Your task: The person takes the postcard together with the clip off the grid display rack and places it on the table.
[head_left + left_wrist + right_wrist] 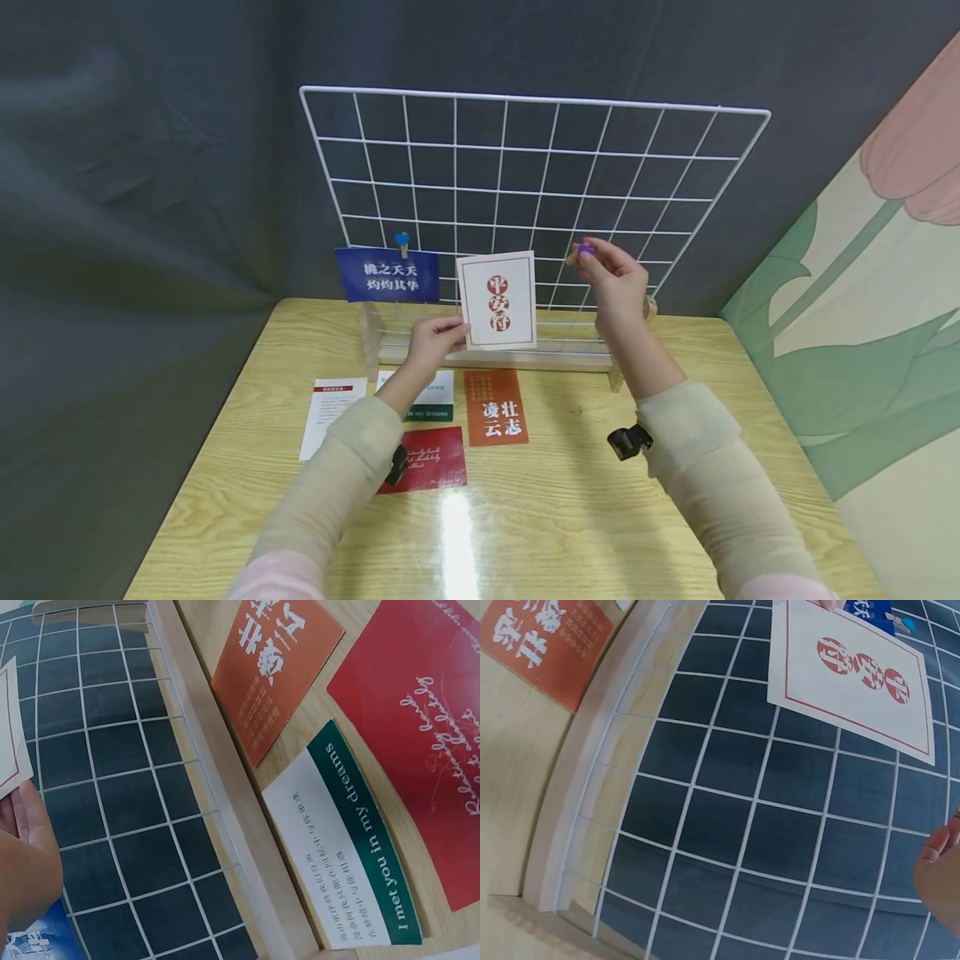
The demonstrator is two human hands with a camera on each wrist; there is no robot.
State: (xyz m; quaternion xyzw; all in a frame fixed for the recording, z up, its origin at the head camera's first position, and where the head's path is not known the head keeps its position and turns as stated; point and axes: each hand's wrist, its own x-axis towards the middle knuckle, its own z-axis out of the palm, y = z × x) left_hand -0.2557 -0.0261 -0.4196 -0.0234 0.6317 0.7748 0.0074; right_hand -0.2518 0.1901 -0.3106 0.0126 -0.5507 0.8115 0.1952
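In the head view my left hand [438,340] pinches the lower left edge of a white card [517,304] with a red border and three red round characters. The card stands upright in front of a white wire grid [555,177]. My right hand [621,283] pinches a small wooden clip with a purple top [586,249], to the right of the card and apart from it. A blue card [390,287] hangs on the grid at the left under a clip with a blue heart [402,240]. The right wrist view shows the white card [855,682] tilted before the grid.
On the wooden table [570,517] lie an orange card [497,408], a red card [438,462], a white and green card [433,398] and a white printed sheet [322,417]. The grid stands in a wooden base [540,360]. A dark curtain [150,208] hangs behind.
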